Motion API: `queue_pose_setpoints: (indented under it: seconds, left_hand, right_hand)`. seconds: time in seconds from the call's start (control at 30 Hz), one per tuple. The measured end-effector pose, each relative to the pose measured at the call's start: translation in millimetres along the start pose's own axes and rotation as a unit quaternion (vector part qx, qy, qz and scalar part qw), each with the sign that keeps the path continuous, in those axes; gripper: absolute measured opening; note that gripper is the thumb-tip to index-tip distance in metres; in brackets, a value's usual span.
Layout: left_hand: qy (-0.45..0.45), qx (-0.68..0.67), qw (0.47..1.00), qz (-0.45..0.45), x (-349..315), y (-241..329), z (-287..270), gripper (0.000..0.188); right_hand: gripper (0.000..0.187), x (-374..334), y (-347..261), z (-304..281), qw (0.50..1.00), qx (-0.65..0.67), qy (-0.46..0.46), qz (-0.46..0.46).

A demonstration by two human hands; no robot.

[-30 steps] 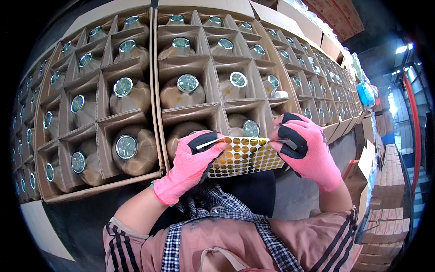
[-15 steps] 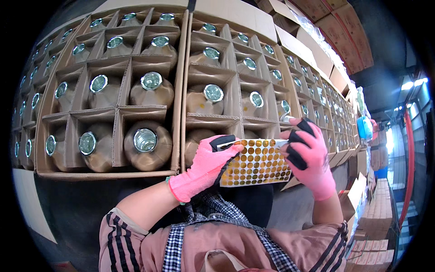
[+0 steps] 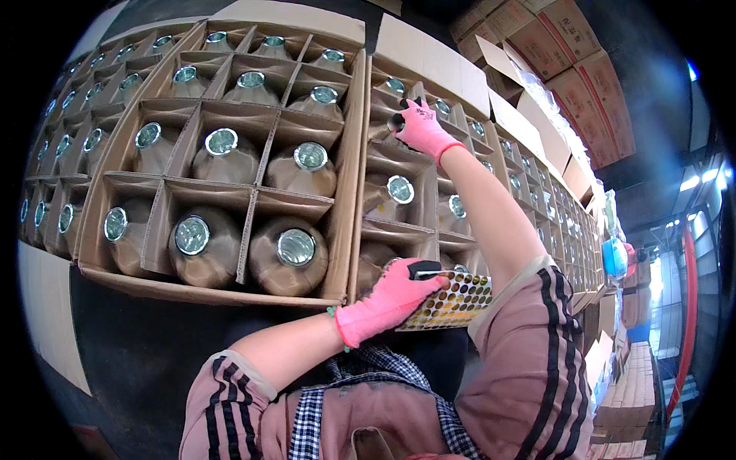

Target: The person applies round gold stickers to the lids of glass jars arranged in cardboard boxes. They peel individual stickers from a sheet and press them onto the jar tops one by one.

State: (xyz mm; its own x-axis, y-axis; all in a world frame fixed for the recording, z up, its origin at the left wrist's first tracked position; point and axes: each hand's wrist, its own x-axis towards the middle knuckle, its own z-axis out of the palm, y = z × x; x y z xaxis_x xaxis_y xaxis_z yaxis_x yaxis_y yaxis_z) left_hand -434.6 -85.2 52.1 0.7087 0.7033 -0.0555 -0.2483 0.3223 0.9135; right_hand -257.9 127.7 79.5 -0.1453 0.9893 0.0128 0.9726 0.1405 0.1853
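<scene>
My left hand (image 3: pixel 392 299), in a pink glove with black fingertips, grips a sheet of round gold stickers (image 3: pixel 451 304) by its upper edge, low in front of my body. My right hand (image 3: pixel 424 130), gloved alike, reaches far forward into the right-hand carton (image 3: pixel 354 192). Its fingers are bent around the neck of a glass bottle (image 3: pixel 395 123); whether a sticker is between them is hidden. Nearer in the same carton stands another glass bottle (image 3: pixel 399 189) in its cardboard cell.
On the left, an open carton (image 3: pixel 218 295) holds several large glass bottles between cardboard dividers. More filled cartons run on at both sides. Raised flaps (image 3: pixel 433 65) edge the far side. Stacked closed boxes (image 3: pixel 579 84) stand at the far right.
My right hand has left the sticker sheet and moved forward to the bottle. My left hand still holds the sheet, which has tilted. The whole view has shifted, with the cartons appearing further right.
</scene>
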Motion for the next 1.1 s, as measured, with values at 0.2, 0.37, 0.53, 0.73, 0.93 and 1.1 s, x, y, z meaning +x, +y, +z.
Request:
queue_pose_setpoints:
  seconds: [0.2,0.37,0.53,0.73,0.93,1.1]
  left_hand:
    - [-0.027,-0.021,0.999,0.006,-0.7,-7.0,-1.5,0.024]
    - [-0.066,-0.04,0.996,-0.035,-3.0,-3.6,-4.5,0.027]
    - [-0.079,-0.015,0.997,-0.017,-5.3,-4.8,-6.8,0.026]
    - [-0.078,-0.043,0.996,-0.004,-5.8,-4.1,-6.0,0.028]
    - [-0.046,-0.079,0.994,-0.066,-4.5,-5.3,-7.0,0.023]
    - [-0.012,-0.135,0.99,-0.024,-2.7,-10.1,-7.2,0.018]
  right_hand:
    - [0.038,29.5,-15.6,10.9,0.981,-0.104,-0.153,-0.049]
    - [0.037,39.6,-15.9,15.9,0.969,-0.153,-0.171,-0.091]
    - [0.037,37.7,-20.8,7.5,0.966,-0.162,-0.176,-0.1]
    - [0.045,23.4,-13.9,15.5,0.99,-0.129,-0.058,-0.023]
    - [0.04,-2.4,-22.5,-31.1,0.993,-0.051,0.103,0.02]
    - [0.037,-103.9,-55.4,-118.7,0.989,0.04,0.12,-0.072]
